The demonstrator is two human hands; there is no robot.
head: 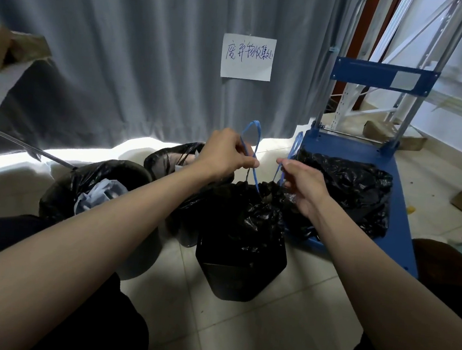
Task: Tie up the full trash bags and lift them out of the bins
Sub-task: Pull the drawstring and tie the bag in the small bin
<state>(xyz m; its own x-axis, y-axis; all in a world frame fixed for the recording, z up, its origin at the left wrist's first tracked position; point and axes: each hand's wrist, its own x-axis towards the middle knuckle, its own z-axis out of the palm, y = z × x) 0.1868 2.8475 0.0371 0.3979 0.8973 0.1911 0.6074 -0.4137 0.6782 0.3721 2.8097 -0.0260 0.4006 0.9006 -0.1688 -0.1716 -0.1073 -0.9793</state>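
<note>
Above black trash bag (243,227), both hands pinching blue drawstrings (252,137), L hand (225,153), R hand (303,182)

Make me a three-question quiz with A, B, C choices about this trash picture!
1. Where is the finished black bag lying?
A. on the blue cart
B. on a chair
C. inside a bin

2. What colour are the drawstrings?
A. red
B. blue
C. yellow

3. What is the left hand doing?
A. resting flat
B. pointing
C. pinching a string

Answers: 1 A, the bag lies on the cart's deck. 2 B, both loops are blue. 3 C, its fingers pinch a loop, as the right hand does, above the front bag.
</note>
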